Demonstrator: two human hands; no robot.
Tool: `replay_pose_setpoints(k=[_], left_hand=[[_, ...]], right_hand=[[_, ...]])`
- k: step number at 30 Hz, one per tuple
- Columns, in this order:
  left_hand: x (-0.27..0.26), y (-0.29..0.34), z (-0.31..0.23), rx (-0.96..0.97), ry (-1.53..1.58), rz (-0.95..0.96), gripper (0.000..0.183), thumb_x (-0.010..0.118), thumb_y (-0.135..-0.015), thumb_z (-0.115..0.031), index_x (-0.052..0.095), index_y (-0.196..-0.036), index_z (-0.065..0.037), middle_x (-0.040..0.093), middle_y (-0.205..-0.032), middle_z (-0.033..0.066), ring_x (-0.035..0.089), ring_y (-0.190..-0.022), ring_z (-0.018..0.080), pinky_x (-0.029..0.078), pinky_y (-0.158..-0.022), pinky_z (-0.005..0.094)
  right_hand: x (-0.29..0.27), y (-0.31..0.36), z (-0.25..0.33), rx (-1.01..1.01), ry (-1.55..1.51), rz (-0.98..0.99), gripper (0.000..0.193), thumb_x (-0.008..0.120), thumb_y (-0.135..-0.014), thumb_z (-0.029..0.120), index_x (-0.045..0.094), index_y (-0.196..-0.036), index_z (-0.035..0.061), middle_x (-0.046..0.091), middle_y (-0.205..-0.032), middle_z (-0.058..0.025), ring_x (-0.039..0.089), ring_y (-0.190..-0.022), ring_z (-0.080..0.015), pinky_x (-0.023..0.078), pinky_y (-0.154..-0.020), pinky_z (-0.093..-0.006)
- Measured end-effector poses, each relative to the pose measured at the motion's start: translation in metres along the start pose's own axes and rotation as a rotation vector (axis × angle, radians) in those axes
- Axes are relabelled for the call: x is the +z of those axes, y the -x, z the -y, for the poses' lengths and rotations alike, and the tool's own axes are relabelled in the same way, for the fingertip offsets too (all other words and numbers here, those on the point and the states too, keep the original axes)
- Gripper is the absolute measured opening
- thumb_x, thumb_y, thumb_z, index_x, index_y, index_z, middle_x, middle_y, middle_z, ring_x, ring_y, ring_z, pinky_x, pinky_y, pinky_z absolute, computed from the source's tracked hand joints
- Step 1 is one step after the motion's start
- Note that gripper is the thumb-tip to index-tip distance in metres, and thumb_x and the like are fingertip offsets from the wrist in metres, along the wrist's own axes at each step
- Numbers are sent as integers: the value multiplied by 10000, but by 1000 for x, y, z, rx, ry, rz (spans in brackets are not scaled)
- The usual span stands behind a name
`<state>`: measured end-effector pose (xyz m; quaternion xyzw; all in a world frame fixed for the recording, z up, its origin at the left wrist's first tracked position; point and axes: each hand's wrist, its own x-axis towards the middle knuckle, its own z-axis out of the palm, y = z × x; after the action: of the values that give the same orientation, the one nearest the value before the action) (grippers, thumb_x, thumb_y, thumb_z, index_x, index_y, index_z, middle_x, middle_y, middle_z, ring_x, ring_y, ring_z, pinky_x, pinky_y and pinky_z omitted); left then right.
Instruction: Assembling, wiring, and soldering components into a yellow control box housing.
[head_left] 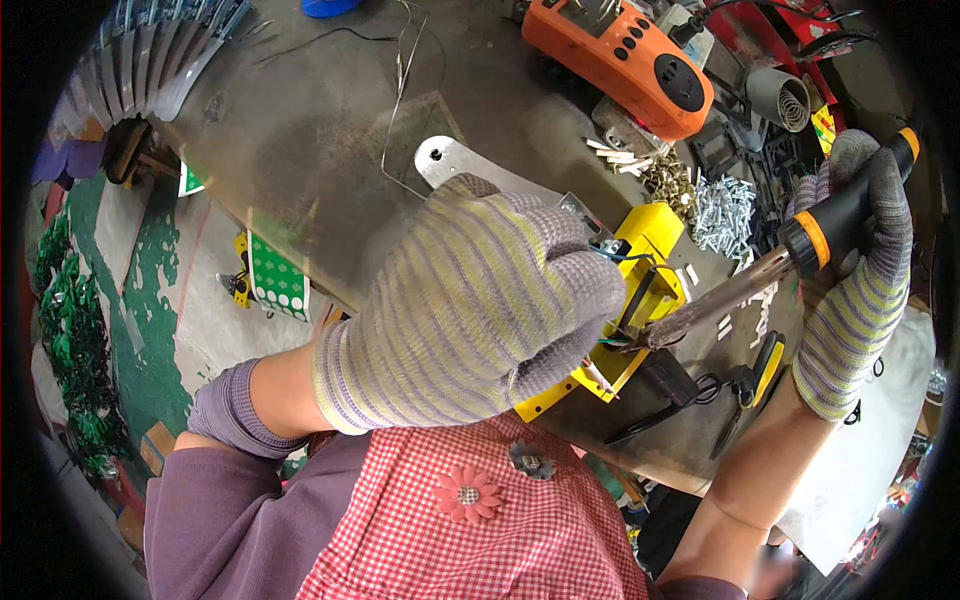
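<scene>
My right hand (858, 300), in a striped knit glove, is closed around the black handle of a large soldering iron (722, 297) with orange bands. The iron slants down to the left, its dark tip at the wires inside a yellow housing (655, 232). My left hand (465, 310), gloved alike, is curled shut over the housing's left side, and its fingertips and anything between them are hidden. Partly under that hand lies a flat silver metal bar (462, 160) with a round hole. Thin wires (640, 262) run inside the housing.
An orange box with a socket (620, 65) stands at the back. Heaps of silver screws (725, 215) and brass-coloured parts (672, 182) lie right of the housing. Nearer are yellow-black handled cutters (762, 375) and a black block (668, 377) with cable. A green sticker sheet (277, 278) hangs left.
</scene>
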<state>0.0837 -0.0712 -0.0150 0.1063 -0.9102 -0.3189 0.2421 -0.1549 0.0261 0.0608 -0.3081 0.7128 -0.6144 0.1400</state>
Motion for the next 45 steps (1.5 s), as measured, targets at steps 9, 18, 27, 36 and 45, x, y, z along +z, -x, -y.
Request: replay_pose_setpoints(k=[9, 18, 27, 36, 45], left_hand=[[5, -5, -5, 31, -17, -52, 184, 768, -759, -174, 701, -931, -171, 616, -898, 44, 604, -836, 249, 427, -748, 387], [0, -3, -8, 10, -56, 38, 159, 738, -770, -130, 678, -917, -144, 633, -880, 49, 614, -784, 245, 451, -686, 376], [-6, 27, -2, 68, 112, -169, 213, 754, -702, -53, 658, -891, -79, 627, -831, 51, 599, -729, 227, 461, -648, 361], [0, 22, -30, 198, -207, 148, 400, 801, -627, -273, 693, -1005, -198, 591, -976, 14, 582, -850, 251, 418, -749, 447], [11, 17, -35, 218, -264, 95, 296, 728, -664, -263, 698, -947, -181, 620, -904, 2, 606, -800, 222, 433, -711, 425]], right_hand=[[-16, 0, 0, -13, -30, 29, 392, 604, -975, 309, 636, -1198, -12, 662, -1049, -105, 637, -824, -160, 547, -761, -263], [-7, 5, 5, 86, -47, -33, 377, 613, -971, 328, 634, -1144, -6, 620, -942, -81, 608, -780, -151, 528, -734, -263], [-27, 17, 4, 67, -241, -589, 344, 622, -968, 352, 614, -980, 9, 550, -730, -52, 524, -634, -160, 462, -581, -289], [-49, 66, -33, 133, -347, -130, 360, 570, -995, 372, 573, -963, 13, 409, -574, 2, 329, -425, -63, 307, -417, -199], [-56, 69, -55, 280, -379, 18, 320, 591, -989, 367, 594, -1006, 48, 523, -702, -52, 431, -478, -83, 344, -429, -194]])
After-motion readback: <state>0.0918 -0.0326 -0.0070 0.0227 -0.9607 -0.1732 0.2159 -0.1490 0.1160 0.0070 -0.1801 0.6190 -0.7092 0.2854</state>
